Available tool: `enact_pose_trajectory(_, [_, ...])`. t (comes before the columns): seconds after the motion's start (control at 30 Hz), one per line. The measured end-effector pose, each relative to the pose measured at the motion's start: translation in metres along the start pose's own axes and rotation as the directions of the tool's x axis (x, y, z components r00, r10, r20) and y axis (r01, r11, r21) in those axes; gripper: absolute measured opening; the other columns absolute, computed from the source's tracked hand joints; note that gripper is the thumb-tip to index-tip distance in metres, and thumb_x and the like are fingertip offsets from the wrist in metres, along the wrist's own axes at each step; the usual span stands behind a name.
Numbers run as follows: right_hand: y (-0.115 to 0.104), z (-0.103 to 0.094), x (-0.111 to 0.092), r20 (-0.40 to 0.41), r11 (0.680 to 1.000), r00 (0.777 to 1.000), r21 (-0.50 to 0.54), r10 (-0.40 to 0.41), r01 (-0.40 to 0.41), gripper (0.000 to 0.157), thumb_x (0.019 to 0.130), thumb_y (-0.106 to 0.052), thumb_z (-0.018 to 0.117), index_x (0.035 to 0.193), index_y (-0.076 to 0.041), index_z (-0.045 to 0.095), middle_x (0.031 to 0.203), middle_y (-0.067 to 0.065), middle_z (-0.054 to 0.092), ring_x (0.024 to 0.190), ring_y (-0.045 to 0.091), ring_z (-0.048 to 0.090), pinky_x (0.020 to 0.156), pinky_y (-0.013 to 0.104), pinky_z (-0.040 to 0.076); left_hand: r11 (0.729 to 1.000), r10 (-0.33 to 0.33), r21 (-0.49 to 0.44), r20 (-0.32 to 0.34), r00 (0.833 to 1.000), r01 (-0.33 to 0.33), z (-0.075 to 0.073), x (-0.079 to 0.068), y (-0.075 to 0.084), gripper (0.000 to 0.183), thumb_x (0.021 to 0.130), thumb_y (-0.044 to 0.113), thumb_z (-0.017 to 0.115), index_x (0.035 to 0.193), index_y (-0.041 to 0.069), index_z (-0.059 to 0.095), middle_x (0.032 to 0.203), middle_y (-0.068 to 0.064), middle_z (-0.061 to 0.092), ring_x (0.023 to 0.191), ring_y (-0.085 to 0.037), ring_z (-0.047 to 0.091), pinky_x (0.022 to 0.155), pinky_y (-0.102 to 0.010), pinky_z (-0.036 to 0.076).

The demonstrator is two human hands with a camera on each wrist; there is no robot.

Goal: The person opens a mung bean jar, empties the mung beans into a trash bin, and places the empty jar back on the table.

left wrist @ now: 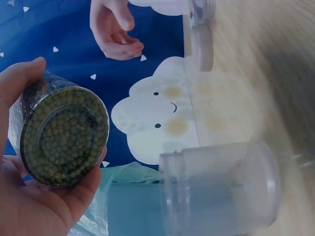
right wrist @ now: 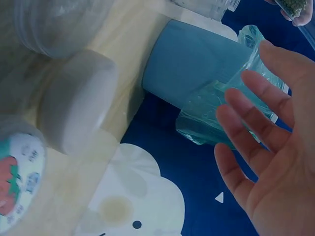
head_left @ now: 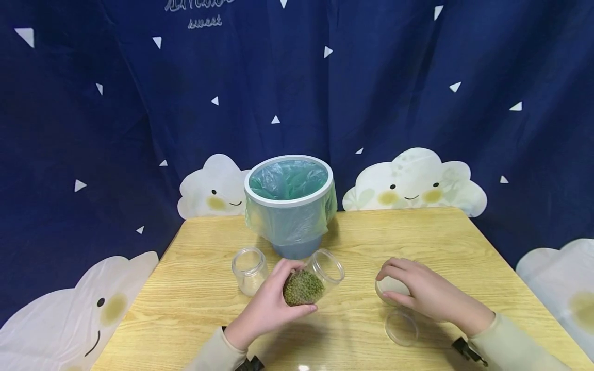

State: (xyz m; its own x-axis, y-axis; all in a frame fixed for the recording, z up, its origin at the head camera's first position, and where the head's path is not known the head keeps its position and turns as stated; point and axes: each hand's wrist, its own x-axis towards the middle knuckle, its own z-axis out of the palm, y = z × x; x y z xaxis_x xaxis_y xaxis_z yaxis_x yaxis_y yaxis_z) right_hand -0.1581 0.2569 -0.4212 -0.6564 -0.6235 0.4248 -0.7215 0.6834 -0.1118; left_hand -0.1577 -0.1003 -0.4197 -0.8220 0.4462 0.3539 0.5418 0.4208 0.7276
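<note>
My left hand (head_left: 274,299) grips a clear jar of green mung beans (head_left: 303,287), fingers and thumb wrapped around its lower part. It is tilted above the table, its uncovered mouth pointing up and right; the left wrist view shows the beans through its base (left wrist: 64,137). My right hand (right wrist: 278,147) is held with fingers spread and loosely bent, gripping nothing. Below it on the table are a thick, round white piece (right wrist: 78,101), a clear round container (right wrist: 59,24) and something round with a strawberry print (right wrist: 17,182). The head view shows that white piece partly behind the fingers.
A second clear jar (head_left: 250,270) stands on the wooden table (head_left: 204,288), left of the held one. Behind them is a blue bin (head_left: 297,250) with a white rim and a green plastic liner. A dark blue cloud-print curtain (head_left: 287,77) hangs beyond the table.
</note>
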Motion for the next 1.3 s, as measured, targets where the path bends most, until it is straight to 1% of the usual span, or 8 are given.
enact_pose_trajectory(0.1, [0.002, -0.004, 0.007, -0.016, 1.0, 1.0, -0.012, 0.002, -0.003, 0.03, 0.086, -0.022, 0.084, 0.11, -0.028, 0.067, 0.107, -0.018, 0.062, 0.095, 0.004, 0.063, 0.081, 0.034, 0.055, 1.0, 0.012, 0.023, -0.01, 1.0, -0.012, -0.004, 0.003, 0.001, 0.074, 0.072, 0.029, 0.095, 0.133, 0.018, 0.055, 0.126, 0.001, 0.057, 0.112, -0.014, 0.059, 0.1, -0.041, 0.054])
enact_pose_trajectory(0.27, [0.003, -0.012, 0.022, -0.019, 1.0, 1.0, -0.024, -0.015, 0.015, 0.028, 0.086, -0.021, 0.084, 0.109, -0.025, 0.068, 0.106, -0.015, 0.064, 0.094, 0.006, 0.064, 0.081, 0.035, 0.056, 0.999, 0.0, 0.045, -0.027, 1.0, 0.001, -0.009, 0.008, 0.003, 0.074, 0.072, 0.029, 0.095, 0.133, 0.019, 0.055, 0.125, 0.004, 0.057, 0.112, -0.014, 0.059, 0.099, -0.041, 0.054])
enact_pose_trajectory(0.43, [0.003, -0.017, 0.039, -0.005, 0.998, 0.999, -0.038, -0.052, 0.052, 0.025, 0.087, -0.022, 0.084, 0.108, -0.022, 0.07, 0.105, -0.012, 0.065, 0.093, 0.008, 0.066, 0.08, 0.038, 0.057, 0.999, -0.021, 0.046, -0.038, 0.999, 0.023, -0.012, 0.014, 0.005, 0.075, 0.072, 0.029, 0.095, 0.134, 0.017, 0.055, 0.126, 0.001, 0.058, 0.114, -0.016, 0.059, 0.099, -0.042, 0.054])
enact_pose_trajectory(0.67, [0.006, -0.031, 0.065, 0.008, 0.996, 0.998, -0.068, -0.057, 0.057, 0.022, 0.088, -0.023, 0.082, 0.107, -0.02, 0.071, 0.104, -0.01, 0.066, 0.093, 0.01, 0.066, 0.082, 0.04, 0.057, 0.997, -0.027, 0.064, -0.055, 0.998, 0.031, -0.015, 0.023, 0.009, 0.076, 0.073, 0.029, 0.095, 0.135, 0.013, 0.055, 0.126, 0.002, 0.058, 0.114, -0.016, 0.06, 0.097, -0.041, 0.055])
enact_pose_trajectory(0.8, [0.01, -0.039, 0.081, 0.002, 0.995, 0.997, -0.05, -0.082, 0.082, 0.018, 0.09, -0.022, 0.08, 0.105, -0.019, 0.071, 0.103, -0.008, 0.066, 0.093, 0.01, 0.065, 0.082, 0.037, 0.056, 0.998, -0.028, 0.062, -0.066, 0.997, 0.032, -0.021, 0.029, 0.014, 0.074, 0.073, 0.027, 0.094, 0.135, 0.012, 0.056, 0.126, 0.001, 0.059, 0.115, -0.016, 0.06, 0.098, -0.041, 0.055])
enact_pose_trajectory(0.9, [0.013, -0.045, 0.092, -0.003, 0.995, 0.996, -0.038, -0.09, 0.09, 0.017, 0.091, -0.022, 0.079, 0.105, -0.019, 0.071, 0.102, -0.006, 0.066, 0.092, 0.011, 0.065, 0.082, 0.036, 0.056, 0.998, -0.025, 0.053, -0.072, 0.997, 0.029, -0.025, 0.033, 0.017, 0.075, 0.073, 0.025, 0.094, 0.135, 0.008, 0.056, 0.127, -0.001, 0.06, 0.116, -0.018, 0.06, 0.099, -0.043, 0.055])
enact_pose_trajectory(1.1, [0.019, -0.055, 0.114, -0.033, 0.993, 0.993, -0.052, -0.111, 0.109, 0.015, 0.091, -0.018, 0.079, 0.103, -0.017, 0.071, 0.1, -0.004, 0.067, 0.088, 0.014, 0.066, 0.079, 0.037, 0.055, 0.997, -0.005, 0.07, -0.079, 0.997, 0.01, -0.033, 0.043, 0.02, 0.073, 0.075, 0.024, 0.093, 0.135, 0.007, 0.056, 0.128, -0.005, 0.06, 0.12, -0.022, 0.059, 0.104, -0.048, 0.052])
enact_pose_trajectory(1.3, [0.026, -0.063, 0.137, -0.04, 0.996, 0.996, -0.045, -0.082, 0.08, 0.012, 0.093, -0.019, 0.077, 0.102, -0.013, 0.072, 0.098, 0.0, 0.069, 0.089, 0.017, 0.067, 0.082, 0.04, 0.056, 0.997, -0.015, 0.077, -0.1, 0.995, 0.023, -0.04, 0.052, 0.02, 0.071, 0.076, 0.026, 0.093, 0.135, 0.01, 0.057, 0.129, -0.005, 0.061, 0.121, -0.023, 0.058, 0.106, -0.049, 0.05])
